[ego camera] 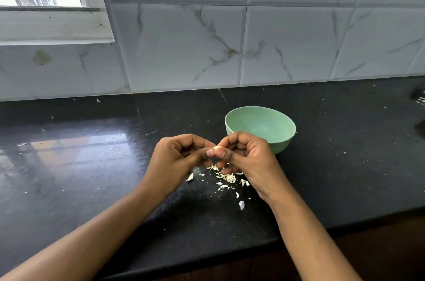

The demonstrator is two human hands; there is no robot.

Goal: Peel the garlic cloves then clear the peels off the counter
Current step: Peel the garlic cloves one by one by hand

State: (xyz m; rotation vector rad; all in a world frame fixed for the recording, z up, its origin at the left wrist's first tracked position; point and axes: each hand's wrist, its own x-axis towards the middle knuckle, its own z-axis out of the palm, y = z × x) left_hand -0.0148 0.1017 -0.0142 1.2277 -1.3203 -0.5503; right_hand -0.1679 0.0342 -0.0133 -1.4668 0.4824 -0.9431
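Clove Under Peeling, Held Between Both Hands Above the Bench

Observed at centre frame: the left hand (181,154) and right hand (248,156) meet thumb to thumb, and a single garlic clove (216,148) is pinched between them. Only a small pale part of the clove shows above the two thumb tips. The fingers (208,152) of both hands are curled inward and closed on the clove; neither hand is free.

Judgement on the hold: gripping from both sides lets one hand steady the clove while the other works the skin loose. The hands are raised clear of the bench (92,165), so that loosened skin falls straight down.

Directly below the hands, lower centre of the frame, loose peels (227,178) lie scattered on the dark bench, with a few strays trailing toward the bottom of the frame. None has been cleared.

A green bowl (259,124) stands just behind the right hand, right of centre. Its visible inside looks bare; the near part is hidden by the hand. It is probably placed there to receive peeled cloves within easy reach.

Status: peeling in hand, clearing not yet begun
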